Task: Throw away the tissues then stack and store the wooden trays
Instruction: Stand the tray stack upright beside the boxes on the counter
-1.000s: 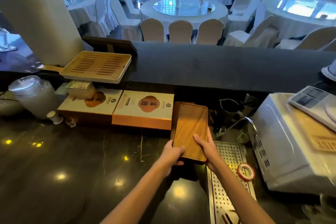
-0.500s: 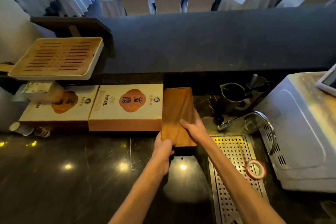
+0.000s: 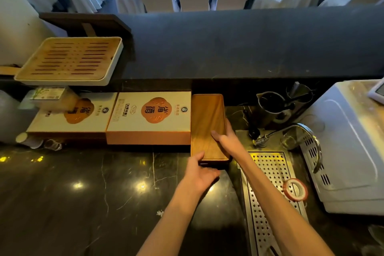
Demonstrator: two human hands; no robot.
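A stack of brown wooden trays [image 3: 205, 118] lies lengthwise on the dark marble counter [image 3: 83, 193], pushed back under the raised bar ledge and beside an orange-and-white gift box [image 3: 149, 116]. My left hand [image 3: 200, 172] grips the stack's near left corner from below. My right hand [image 3: 227, 141] holds its right edge, thumb lying on the top tray. No tissues are visible.
A slatted bamboo tea tray [image 3: 70, 60] sits on a shelf at the left above a second gift box [image 3: 70, 116]. To the right lie a perforated metal drain [image 3: 270, 183], a roll of tape [image 3: 295, 189], metal pitchers [image 3: 272, 106] and a white appliance [image 3: 349, 151].
Both hands have slid the tray stack away from me, further back under the ledge beside the gift box. The camera has tilted downward.
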